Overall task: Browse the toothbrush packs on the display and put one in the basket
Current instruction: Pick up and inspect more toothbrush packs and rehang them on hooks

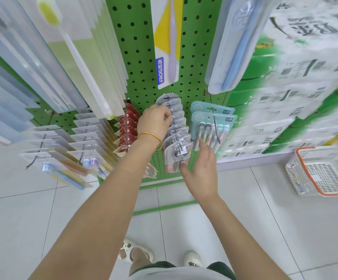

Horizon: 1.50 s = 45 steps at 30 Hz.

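A row of clear toothbrush packs (176, 130) hangs on a hook of the green pegboard (136, 49), straight ahead. My left hand (154, 120), with a gold bangle on the wrist, curls its fingers over the tops of the middle packs in that row. My right hand (201, 166) reaches under the front pack (175, 160) with relaxed fingers touching its lower edge. A white basket with an orange rim (323, 170) sits on the floor to the right; I see nothing inside it.
Teal multi-brush packs (212, 126) hang just right of the row, red packs (127, 128) just left. More clear packs (63, 150) hang further left, long single-brush packs (167, 41) above. Stacked tissue packages (297, 93) fill the right. White tiled floor (184, 219) lies below.
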### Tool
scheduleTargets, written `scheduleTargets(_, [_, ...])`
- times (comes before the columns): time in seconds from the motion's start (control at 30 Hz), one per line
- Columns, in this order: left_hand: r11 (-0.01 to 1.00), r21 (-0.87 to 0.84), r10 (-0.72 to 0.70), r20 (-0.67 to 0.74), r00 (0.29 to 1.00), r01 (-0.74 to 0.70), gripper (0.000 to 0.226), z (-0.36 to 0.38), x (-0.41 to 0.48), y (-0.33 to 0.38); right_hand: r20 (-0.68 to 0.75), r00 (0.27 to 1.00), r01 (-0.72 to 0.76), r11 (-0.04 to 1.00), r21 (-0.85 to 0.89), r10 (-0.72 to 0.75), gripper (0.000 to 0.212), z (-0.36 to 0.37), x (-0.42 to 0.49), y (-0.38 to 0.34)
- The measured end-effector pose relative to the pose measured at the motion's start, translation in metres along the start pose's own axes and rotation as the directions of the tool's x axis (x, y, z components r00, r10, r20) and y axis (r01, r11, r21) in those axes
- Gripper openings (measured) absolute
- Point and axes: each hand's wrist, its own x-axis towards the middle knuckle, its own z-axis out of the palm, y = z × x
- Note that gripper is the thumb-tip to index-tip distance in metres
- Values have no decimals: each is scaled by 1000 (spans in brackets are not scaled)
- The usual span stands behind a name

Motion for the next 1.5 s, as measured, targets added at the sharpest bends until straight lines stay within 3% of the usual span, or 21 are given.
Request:
scheduleTargets(0.33, [990,137,-27,-114,993,42,9,-5,-22,-14,9,1000,20,999,28,-20,78,-5,-5,-3])
scheduleTargets(0.67, [932,319,-74,-298,952,172,20,-13,-75,-3,20,999,42,998,45,-43,76,-10,-12,-5])
scheduleTargets(0.87, [969,154,-107,-444,890,193,15,-22,-107,4,0,995,95,990,105,-95,72,-22,-18,-10])
scheduleTargets(1.0, [992,28,-84,-564,822,120,10,-27,-134,11,-21,991,134,974,181,-133,65,-29,-23,-10])
scheduleTargets(1.1, [985,-154,-150,-592,792,71,9,-31,-153,21,-10,985,168,963,210,-170,58,-32,-26,-9])
scheduleTargets(1.23, [929,-369,-260,-606,752,23,7,-38,-170,37,60,982,152,933,325,-181,50,-36,-31,-13])
scheduleTargets(1.37, [841,-540,-352,-551,757,-2,6,-43,-175,46,121,969,130,863,488,-214,33,-47,-36,-21])
scheduleTargets(1.5, [644,-765,-462,-385,799,3,16,-36,-168,48,260,937,40,808,588,-235,15,-62,-35,-21])
